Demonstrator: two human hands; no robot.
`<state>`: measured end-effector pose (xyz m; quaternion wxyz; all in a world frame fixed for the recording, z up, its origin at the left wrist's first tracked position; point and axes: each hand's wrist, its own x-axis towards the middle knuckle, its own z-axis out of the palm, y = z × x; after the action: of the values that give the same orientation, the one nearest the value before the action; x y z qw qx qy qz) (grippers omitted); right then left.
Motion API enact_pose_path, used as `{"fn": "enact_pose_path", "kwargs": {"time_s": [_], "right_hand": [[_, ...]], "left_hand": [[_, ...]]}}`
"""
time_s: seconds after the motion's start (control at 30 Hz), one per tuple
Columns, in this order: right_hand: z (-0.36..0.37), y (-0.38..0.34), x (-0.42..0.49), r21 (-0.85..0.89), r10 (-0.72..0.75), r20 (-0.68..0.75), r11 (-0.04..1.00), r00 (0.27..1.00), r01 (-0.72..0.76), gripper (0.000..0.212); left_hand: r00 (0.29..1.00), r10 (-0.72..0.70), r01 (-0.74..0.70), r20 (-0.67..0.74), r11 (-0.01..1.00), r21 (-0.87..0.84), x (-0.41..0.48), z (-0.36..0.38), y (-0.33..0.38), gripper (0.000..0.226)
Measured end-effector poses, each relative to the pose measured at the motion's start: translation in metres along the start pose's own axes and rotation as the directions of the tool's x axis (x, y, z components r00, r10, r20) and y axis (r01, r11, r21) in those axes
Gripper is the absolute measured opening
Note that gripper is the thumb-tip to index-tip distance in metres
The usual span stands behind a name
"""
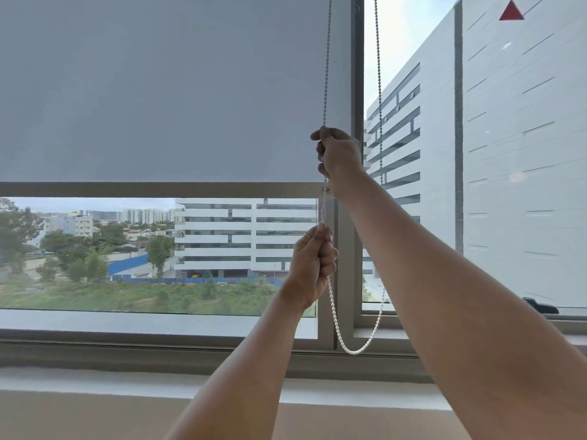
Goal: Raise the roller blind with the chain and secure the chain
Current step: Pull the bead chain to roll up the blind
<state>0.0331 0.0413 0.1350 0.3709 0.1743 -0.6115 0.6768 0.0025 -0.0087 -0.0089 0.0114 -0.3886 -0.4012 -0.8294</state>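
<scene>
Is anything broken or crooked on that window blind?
Nothing looks broken. The grey roller blind hangs straight and level, and the white bead chain loops down untangled while the right hand and left hand grip it.

Right hand (340, 154) above left hand (313, 262) on chain (327, 58); roller blind (158, 90) behind, leftward.

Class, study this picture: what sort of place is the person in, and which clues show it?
Likely an upper-floor room, perhaps an office: a roller blind with a bead chain over a wide window, and outside, multi-storey blocks with treetops below.
</scene>
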Motion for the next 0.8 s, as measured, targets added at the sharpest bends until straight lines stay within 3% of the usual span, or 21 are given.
{"fn": "enact_pose_path", "kwargs": {"time_s": [0.2,0.33,0.43,0.53,0.8], "right_hand": [[0.003,0.003,-0.005,-0.043,-0.150,-0.045,0.988,0.988,0.148,0.031],[0.001,0.002,-0.009,0.003,-0.146,-0.022,0.989,0.989,0.147,0.033],[0.000,0.009,-0.016,0.001,-0.130,-0.022,0.991,0.991,0.130,0.033],[-0.002,0.025,-0.027,0.026,-0.101,-0.003,0.995,0.995,0.101,0.032],[-0.008,0.073,-0.067,-0.015,0.006,0.070,1.000,0.998,-0.005,0.032]], "left_hand": [[0.995,-0.028,0.022,0.100,0.998,0.061,0.001,-0.006,0.001,0.037],[0.999,-0.014,0.004,0.045,0.977,0.212,0.008,-0.007,0.015,0.032],[0.998,0.034,-0.027,-0.049,0.991,0.133,0.025,-0.001,0.041,0.038],[0.996,0.069,-0.063,-0.056,0.994,0.090,0.042,0.015,0.074,0.040],[0.995,0.019,0.021,-0.102,0.927,0.374,0.065,0.041,0.116,0.039]]}}
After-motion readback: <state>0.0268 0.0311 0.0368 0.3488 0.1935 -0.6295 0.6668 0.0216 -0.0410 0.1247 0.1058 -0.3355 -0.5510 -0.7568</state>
